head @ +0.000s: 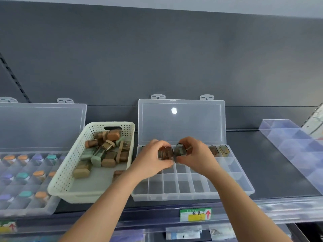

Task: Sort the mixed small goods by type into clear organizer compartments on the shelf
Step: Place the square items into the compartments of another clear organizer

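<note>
A clear organizer box (243, 186) with its lid up stands on the shelf in front of me. My left hand (151, 160) grips a small brown translucent container (166, 152) above the box's back rows. My right hand (195, 154) grips another brown container (180, 149) right beside it. Two more brown containers (219, 151) sit in the back-row compartments at the right. To the left, a cream perforated basket (64, 179) holds several mixed small containers (104, 151) with brown, orange and green caps.
A second open organizer (26, 177) at far left holds several vials with orange, purple and teal caps. A clear acrylic divider tray (297, 147) lies at the right on the dark shelf. A price label (195, 214) sits on the shelf's front rail.
</note>
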